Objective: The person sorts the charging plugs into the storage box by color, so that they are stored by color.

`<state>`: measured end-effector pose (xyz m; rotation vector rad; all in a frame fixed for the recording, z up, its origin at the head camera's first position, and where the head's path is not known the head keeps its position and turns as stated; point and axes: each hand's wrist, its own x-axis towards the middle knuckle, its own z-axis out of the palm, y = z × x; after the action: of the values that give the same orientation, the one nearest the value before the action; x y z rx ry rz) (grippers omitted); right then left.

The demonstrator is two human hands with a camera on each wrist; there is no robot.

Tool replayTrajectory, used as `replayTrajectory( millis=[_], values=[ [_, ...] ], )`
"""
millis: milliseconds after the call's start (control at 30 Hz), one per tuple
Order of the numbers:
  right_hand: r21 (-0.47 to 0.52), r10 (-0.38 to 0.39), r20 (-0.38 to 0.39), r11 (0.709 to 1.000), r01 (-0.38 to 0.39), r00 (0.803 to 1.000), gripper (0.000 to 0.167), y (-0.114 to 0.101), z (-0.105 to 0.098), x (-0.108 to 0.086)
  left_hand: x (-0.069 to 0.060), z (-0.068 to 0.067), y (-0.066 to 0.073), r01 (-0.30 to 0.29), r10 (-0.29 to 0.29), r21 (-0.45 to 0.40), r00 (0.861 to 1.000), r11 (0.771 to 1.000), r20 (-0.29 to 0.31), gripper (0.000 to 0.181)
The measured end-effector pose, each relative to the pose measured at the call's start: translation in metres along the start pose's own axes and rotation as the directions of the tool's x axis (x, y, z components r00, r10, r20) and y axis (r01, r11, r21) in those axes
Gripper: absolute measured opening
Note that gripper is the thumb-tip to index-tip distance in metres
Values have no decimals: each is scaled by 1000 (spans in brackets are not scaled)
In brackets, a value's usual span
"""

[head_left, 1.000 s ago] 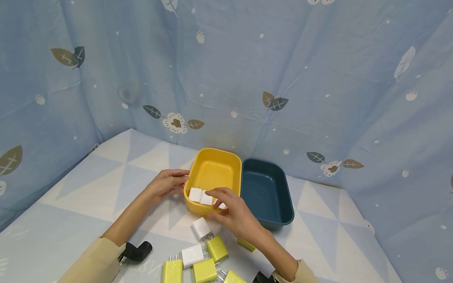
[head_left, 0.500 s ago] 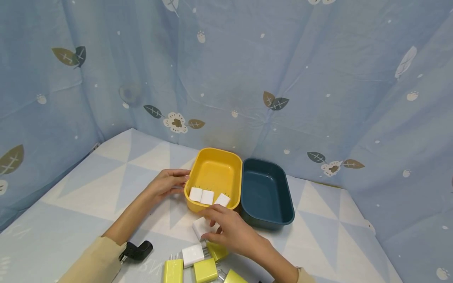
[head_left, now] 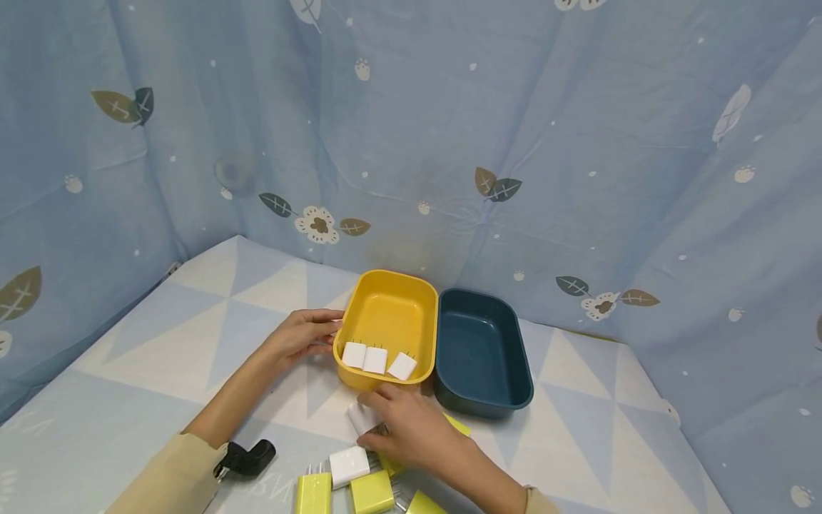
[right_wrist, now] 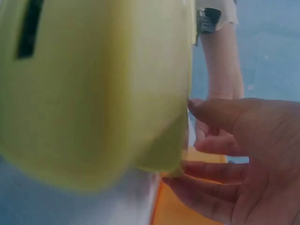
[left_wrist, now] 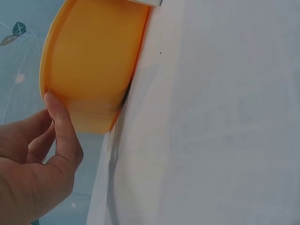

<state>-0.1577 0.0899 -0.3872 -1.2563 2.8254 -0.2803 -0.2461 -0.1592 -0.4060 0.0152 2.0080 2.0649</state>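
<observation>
My left hand [head_left: 300,338] rests its fingertips on the left wall of a yellow bin [head_left: 390,305]; in the left wrist view one fingertip touches the rim. Three white charger plugs [head_left: 375,360] lie along the bin's near end. Just in front of the bin, my right hand [head_left: 417,432] pinches another white charger plug [head_left: 362,418] between thumb and fingers, partly hiding it. In the right wrist view a large blurred yellow charger plug [right_wrist: 89,93] blocks the grip. A white plug [head_left: 349,466] and a yellow plug [head_left: 372,492] lie just nearer.
A dark blue bin [head_left: 481,350] stands against the yellow one's right side. More yellow plugs [head_left: 314,494] lie at the table's front, one partly behind my right hand. A patterned blue curtain [head_left: 411,128] hangs behind the cloth-covered table [head_left: 193,335].
My right hand has drawn back from the yellow bin, where the third white plug lies uncovered, and closed on the white plug in front. My left hand stays at the bin.
</observation>
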Motion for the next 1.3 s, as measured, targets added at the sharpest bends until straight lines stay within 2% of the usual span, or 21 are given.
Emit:
replayTrajectory(
  millis=[167, 400, 600, 700, 800, 900, 1033, 1133, 1300],
  values=[
    [-44, 1, -25, 999, -2, 1000, 54, -1, 8, 4, -2, 0, 0, -11, 11, 2, 1000, 1000, 0, 45],
    [-89, -18, -63, 996, 13, 998, 41, -3, 14, 8, -3, -1, 0, -2, 2, -2, 1000, 1000, -9, 45],
    [-17, 8, -72, 1000, -10, 997, 38, -4, 15, 8, -4, -1, 0, -2, 2, -3, 1000, 1000, -10, 46],
    [30, 14, -115, 999, -11, 993, 37, -4, 15, 6, -4, 0, -1, -2, 2, -1, 1000, 1000, -7, 46],
    [121, 46, -151, 992, -27, 987, 37, -4, 11, 2, -3, 0, -1, 0, 0, 5, 1000, 1000, -9, 46],
    [253, 115, -141, 964, -77, 983, 37, -4, 5, 0, -2, 1, 0, 4, -4, 6, 1000, 1000, -12, 46],
    [389, 202, -92, 909, -151, 975, 40, -5, -2, -5, -1, 1, 2, 18, -17, 10, 1000, 1000, -21, 46],
    [462, 224, -90, 873, -159, 970, 43, -4, -5, -9, -1, 2, 3, 26, -25, 12, 999, 1000, -26, 46],
    [549, 232, -122, 826, -129, 965, 50, 0, -6, -18, 0, 1, 1, 26, -26, 11, 999, 1000, -29, 46]
  ],
)
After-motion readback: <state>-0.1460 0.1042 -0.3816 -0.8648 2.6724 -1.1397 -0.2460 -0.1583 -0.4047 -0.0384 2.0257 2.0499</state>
